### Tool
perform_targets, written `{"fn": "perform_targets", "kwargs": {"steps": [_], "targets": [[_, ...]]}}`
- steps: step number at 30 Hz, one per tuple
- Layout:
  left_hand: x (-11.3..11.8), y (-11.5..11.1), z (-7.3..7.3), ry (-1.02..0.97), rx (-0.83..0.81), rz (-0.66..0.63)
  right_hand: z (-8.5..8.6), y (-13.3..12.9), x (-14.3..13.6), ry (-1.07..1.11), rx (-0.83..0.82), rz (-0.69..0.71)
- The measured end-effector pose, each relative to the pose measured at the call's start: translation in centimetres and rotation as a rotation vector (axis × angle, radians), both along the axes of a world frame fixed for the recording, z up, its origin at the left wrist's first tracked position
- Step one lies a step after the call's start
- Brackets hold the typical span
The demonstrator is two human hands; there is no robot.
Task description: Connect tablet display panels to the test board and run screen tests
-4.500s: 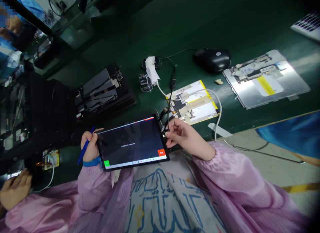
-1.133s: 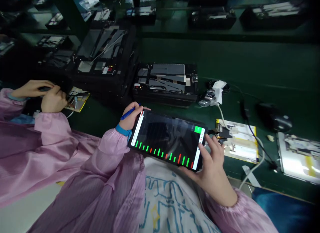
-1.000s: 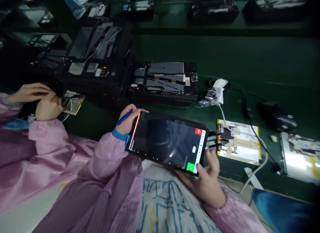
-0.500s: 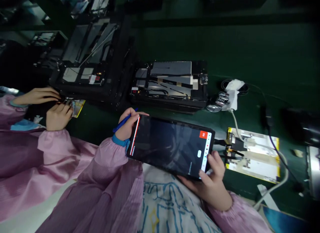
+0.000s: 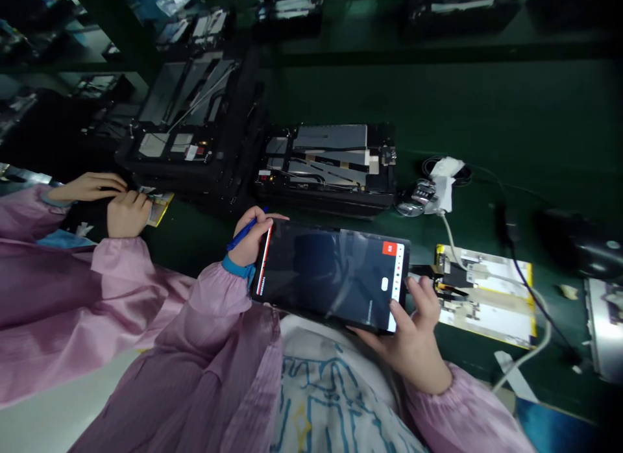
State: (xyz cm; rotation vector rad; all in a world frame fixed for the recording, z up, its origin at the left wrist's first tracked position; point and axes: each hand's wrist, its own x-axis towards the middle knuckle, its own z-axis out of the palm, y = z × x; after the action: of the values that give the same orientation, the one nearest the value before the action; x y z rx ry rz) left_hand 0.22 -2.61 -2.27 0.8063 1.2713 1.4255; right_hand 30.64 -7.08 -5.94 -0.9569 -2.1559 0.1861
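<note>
the black, rectangular, glass-faced tablet is mid-frame, its left end grasped by the left hand, which also clasps a slim blue pen. the right hand has a fingertip at the lower right corner; whether its grip bears weight i cannot tell. apparently the screen is being operated; the next move likely calls for precise touch. farther right, a flat, white, yellow-edged board lies on the dark green counter. the small text is unreadable; a silver metal sheet is cut off at the right edge.
</note>
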Motion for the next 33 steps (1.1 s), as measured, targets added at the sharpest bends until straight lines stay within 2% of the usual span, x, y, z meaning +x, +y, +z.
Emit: {"fn": "perform_targets", "kwargs": {"steps": [14, 33], "targets": [[0.4, -0.4, 1.0, -0.068, 0.118, -0.004, 0.0, -0.1, -0.2, 0.004, -0.008, -0.014], [0.4, -0.1, 0.8, -0.019, 0.072, 0.009, 0.1, 0.2, -0.1, 0.01, -0.022, -0.022]]}}
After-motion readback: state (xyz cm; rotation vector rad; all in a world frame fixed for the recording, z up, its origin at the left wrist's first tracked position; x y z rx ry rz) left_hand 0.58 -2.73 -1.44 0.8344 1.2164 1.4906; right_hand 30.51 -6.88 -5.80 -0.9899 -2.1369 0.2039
